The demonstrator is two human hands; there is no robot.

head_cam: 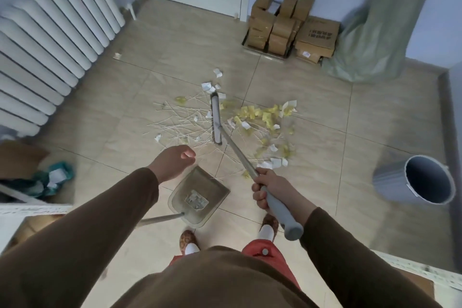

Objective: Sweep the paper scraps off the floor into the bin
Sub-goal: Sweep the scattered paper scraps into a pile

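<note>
Many paper scraps [260, 117], thin sticks [175, 122], stacked boxes [287, 27]

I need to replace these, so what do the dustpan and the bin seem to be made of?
Dustpan: probably plastic, dull tan, smooth moulded tray with rounded corners; its handle looks like metal tubing. Bin: likely plastic, matte grey, ribbed outer wall, smooth inside.

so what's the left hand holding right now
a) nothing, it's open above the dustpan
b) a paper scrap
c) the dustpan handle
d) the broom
a: the left hand hangs free with loosely curled fingers above the dustpan, whose handle lies untouched on the floor, while only the right hand grips the broom.
</note>
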